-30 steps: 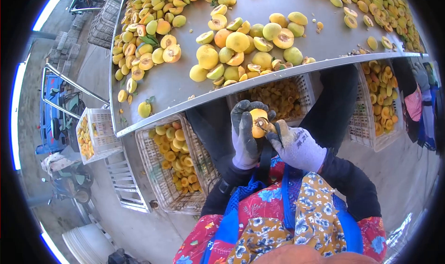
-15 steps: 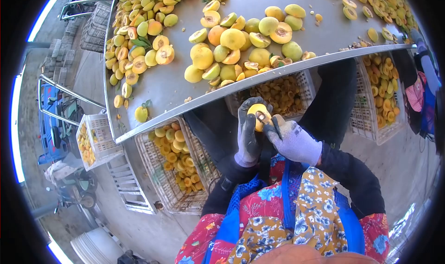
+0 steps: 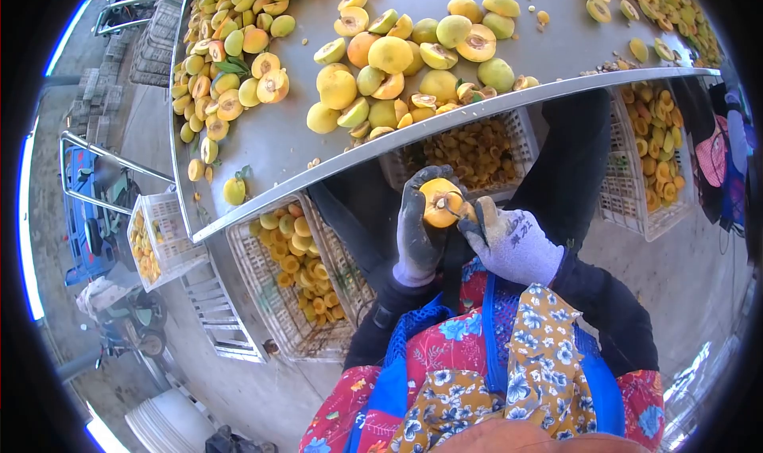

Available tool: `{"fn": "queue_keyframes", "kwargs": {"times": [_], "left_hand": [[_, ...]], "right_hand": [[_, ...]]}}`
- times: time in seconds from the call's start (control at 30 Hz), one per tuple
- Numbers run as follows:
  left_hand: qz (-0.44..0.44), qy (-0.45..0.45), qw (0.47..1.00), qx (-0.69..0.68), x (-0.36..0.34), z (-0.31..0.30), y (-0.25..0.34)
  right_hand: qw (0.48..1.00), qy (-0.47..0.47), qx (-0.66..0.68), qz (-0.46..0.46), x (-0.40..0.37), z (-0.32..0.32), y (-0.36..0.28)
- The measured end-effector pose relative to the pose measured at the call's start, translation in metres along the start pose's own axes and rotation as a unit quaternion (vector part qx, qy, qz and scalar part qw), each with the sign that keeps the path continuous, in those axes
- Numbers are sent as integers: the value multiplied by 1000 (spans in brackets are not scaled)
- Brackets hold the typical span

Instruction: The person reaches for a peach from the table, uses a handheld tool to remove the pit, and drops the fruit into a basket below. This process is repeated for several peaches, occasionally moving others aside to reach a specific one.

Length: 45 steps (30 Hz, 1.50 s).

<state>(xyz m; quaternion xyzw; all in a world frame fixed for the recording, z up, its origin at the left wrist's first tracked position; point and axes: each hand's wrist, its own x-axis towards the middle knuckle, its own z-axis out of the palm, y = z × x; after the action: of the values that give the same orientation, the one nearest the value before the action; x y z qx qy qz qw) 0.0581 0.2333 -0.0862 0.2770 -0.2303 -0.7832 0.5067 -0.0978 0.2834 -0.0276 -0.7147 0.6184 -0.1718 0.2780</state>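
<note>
A halved yellow peach [image 3: 439, 202] rests in my left hand [image 3: 419, 234], whose gloved fingers curl round its far and left sides. The cut face is turned up toward the camera. My right hand [image 3: 509, 234], in a grey-white glove with dark fingertips, is closed at the fruit's right edge on a small thin tool [image 3: 457, 208] with a loop that lies over the peach's centre. Both hands are in front of the metal table's edge, above my lap. On the table [image 3: 286, 147] lie whole and halved peaches [image 3: 389, 55] in a pile.
Below the table edge, a crate [image 3: 318, 334] of peach halves stands at left, another [image 3: 520, 147] between my legs, and a third [image 3: 628, 203] at right. A white crate [image 3: 171, 250] stands further left. At the right edge, another person's sleeve [image 3: 737, 139] shows.
The peach half has turned so its cut face shows more fully. My right hand has shifted slightly right and down, and the thin looped tool is now visible over the fruit.
</note>
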Motion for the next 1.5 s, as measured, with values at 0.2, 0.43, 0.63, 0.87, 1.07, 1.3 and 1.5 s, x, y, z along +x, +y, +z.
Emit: {"fn": "queue_keyframes", "kwargs": {"times": [0.2,0.43,0.63,0.87,1.07,1.3,1.5], "left_hand": [[14,34,994,108,-3,12,5],[39,58,975,209,-6,8,2],[88,95,940,316,-6,7,1],[172,59,892,414,-4,4,-2],[37,61,983,168,0,16,7],[15,62,961,270,-1,4,11],[-115,-7,945,307,6,-2,23]], "right_hand": [[998,3,-35,-43,1,3,4],[996,-41,-68,-51,6,0,4],[993,-104,-24,-49,8,13,8],[744,-242,566,261,20,-16,-6],[596,-251,691,323,22,-21,1],[734,-273,549,292,30,-25,-9],[791,-299,463,268,31,-31,0]]}}
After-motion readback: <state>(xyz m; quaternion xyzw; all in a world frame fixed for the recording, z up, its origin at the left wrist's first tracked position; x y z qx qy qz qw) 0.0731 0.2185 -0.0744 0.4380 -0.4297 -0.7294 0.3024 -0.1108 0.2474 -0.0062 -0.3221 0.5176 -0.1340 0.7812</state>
